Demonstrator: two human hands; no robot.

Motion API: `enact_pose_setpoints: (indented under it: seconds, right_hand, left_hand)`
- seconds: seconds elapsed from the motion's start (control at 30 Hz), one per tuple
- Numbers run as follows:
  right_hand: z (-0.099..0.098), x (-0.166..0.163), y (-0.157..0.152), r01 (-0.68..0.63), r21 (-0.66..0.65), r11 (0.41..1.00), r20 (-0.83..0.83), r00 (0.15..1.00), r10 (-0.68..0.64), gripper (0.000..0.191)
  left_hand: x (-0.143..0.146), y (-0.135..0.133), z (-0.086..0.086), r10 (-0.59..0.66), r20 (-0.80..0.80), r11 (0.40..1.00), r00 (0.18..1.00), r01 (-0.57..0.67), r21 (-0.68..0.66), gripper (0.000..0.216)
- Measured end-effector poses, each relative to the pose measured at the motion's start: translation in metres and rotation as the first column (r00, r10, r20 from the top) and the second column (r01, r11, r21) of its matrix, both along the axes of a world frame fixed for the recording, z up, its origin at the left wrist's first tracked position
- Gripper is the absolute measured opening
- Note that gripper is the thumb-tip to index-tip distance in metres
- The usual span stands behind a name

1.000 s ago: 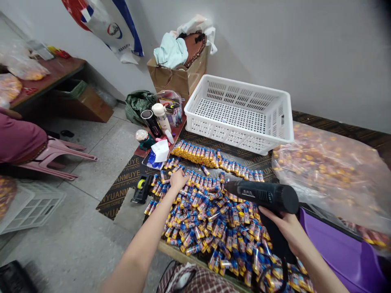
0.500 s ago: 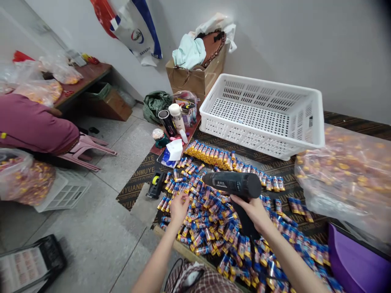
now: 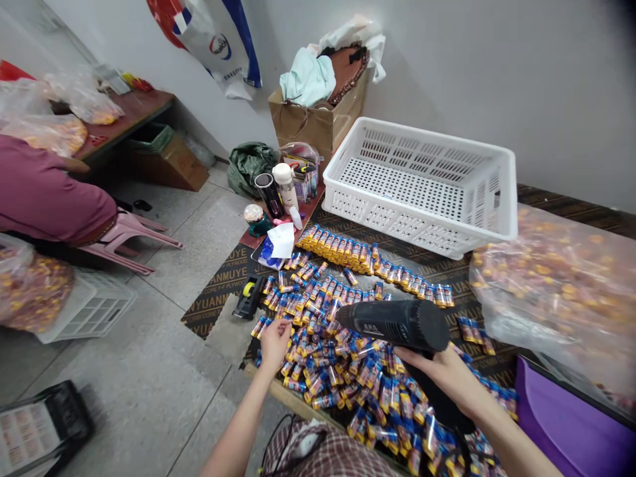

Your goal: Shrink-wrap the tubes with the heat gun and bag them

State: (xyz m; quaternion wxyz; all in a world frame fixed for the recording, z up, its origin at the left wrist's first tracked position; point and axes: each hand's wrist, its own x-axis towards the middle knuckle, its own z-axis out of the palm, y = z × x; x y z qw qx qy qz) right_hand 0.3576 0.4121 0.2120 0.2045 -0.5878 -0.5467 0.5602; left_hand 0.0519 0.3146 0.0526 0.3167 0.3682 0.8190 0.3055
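Note:
My right hand (image 3: 450, 374) is wrapped round the handle of a black hair dryer (image 3: 392, 323), its barrel pointing left over the pile. Small tubes with blue and yellow ends (image 3: 330, 377) lie heaped beneath it and in front of me. At the heap's left edge my left hand (image 3: 276, 341) is closed, thumb and fingertips pressed together; what they hold, if anything, is too small to make out. Behind the heap, more of these tubes stand packed in neat rows (image 3: 342, 250).
A white plastic crate (image 3: 417, 189) stands at the back, with a large clear bag of yellow-orange pieces (image 3: 556, 291) to its right. A purple bin (image 3: 561, 417) is at the front right. Left lie a tape dispenser (image 3: 248, 298) and bottles (image 3: 284, 185). A person (image 3: 54, 192) sits far left.
The hair dryer has moved right and slightly down, nearer to me, with my right hand. My left hand has shifted a little left. The whole view has swung slightly.

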Motion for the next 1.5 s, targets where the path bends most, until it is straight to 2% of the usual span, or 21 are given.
enact_pose_setpoints:
  seconds: [0.17,0.27,0.37,0.43,0.5,0.6,0.63,0.7,0.8,0.9,1.03,1.13,1.23,1.33,1.4,1.5]
  right_hand:
    - [-0.004,0.003,-0.002,0.198,0.036,0.98,-0.013,0.98,-0.198,0.049]
    - [-0.005,0.006,-0.002,0.258,0.02,0.966,-0.044,0.965,-0.257,0.045]
    - [-0.002,0.028,-0.011,0.298,0.014,0.954,-0.043,0.954,-0.297,0.047]
    - [-0.001,0.051,-0.022,0.354,0.006,0.935,-0.007,0.935,-0.354,0.048]
    - [-0.001,0.077,-0.035,0.446,0.016,0.895,0.039,0.894,-0.446,0.05]
    - [-0.005,0.111,-0.051,0.565,0.03,0.824,0.077,0.821,-0.566,0.052]
    - [-0.007,0.12,-0.055,0.585,0.012,0.811,0.077,0.808,-0.584,0.052]
    - [-0.008,0.133,-0.059,0.591,-0.053,0.805,0.061,0.806,-0.588,0.048]
    - [-0.007,0.147,-0.062,0.575,-0.084,0.814,0.013,0.818,-0.576,0.046]
    - [-0.005,0.167,-0.066,0.606,-0.067,0.792,-0.02,0.793,-0.609,0.047]
    - [-0.003,0.207,-0.077,0.728,-0.153,0.669,-0.048,0.67,-0.741,0.046]
    - [-0.002,0.236,-0.084,0.779,-0.17,0.604,-0.051,0.605,-0.795,0.049]
    - [-0.001,0.256,-0.09,0.767,-0.15,0.624,-0.031,0.628,-0.778,0.054]
    - [-0.003,0.27,-0.094,0.764,-0.087,0.64,-0.034,0.64,-0.768,0.058]
    - [-0.006,0.278,-0.098,0.77,-0.054,0.636,-0.033,0.635,-0.772,0.059]
    - [-0.014,0.289,-0.105,0.774,-0.048,0.632,-0.033,0.631,-0.775,0.058]
  left_hand:
    - [0.006,0.002,0.0,-0.041,-0.002,0.999,0.999,0.041,-0.011,0.022]
    - [0.007,-0.002,-0.002,-0.082,-0.026,0.996,0.996,0.082,-0.021,0.022]
    - [0.013,-0.001,-0.002,-0.153,-0.085,0.988,0.985,0.151,-0.031,0.02]
    - [0.027,0.01,0.002,-0.241,-0.127,0.971,0.962,0.238,-0.038,0.02]
    - [0.052,0.031,0.008,-0.362,-0.164,0.932,0.918,0.362,-0.032,0.02]
    - [0.106,0.075,0.014,-0.578,-0.221,0.811,0.786,0.584,-0.044,0.026]
    - [0.125,0.089,0.013,-0.641,-0.235,0.76,0.73,0.647,-0.064,0.028]
    - [0.16,0.113,0.008,-0.7,-0.245,0.704,0.67,0.705,-0.083,0.035]
    - [0.194,0.127,-0.003,-0.732,-0.253,0.675,0.633,0.723,-0.143,0.042]
    - [0.205,0.122,-0.009,-0.725,-0.287,0.688,0.627,0.678,-0.258,0.033]
    - [0.217,0.12,-0.009,-0.657,-0.398,0.753,0.64,0.574,-0.321,0.027]
    - [0.248,0.134,-0.012,-0.664,-0.438,0.742,0.606,0.609,-0.282,0.027]
    - [0.291,0.146,-0.02,-0.721,-0.433,0.671,0.54,0.7,-0.243,0.025]
    - [0.323,0.147,-0.028,-0.754,-0.434,0.631,0.493,0.727,-0.271,0.029]
    - [0.331,0.143,-0.031,-0.757,-0.456,0.625,0.468,0.723,-0.295,0.034]
    - [0.328,0.133,-0.028,-0.745,-0.482,0.635,0.462,0.713,-0.298,0.036]
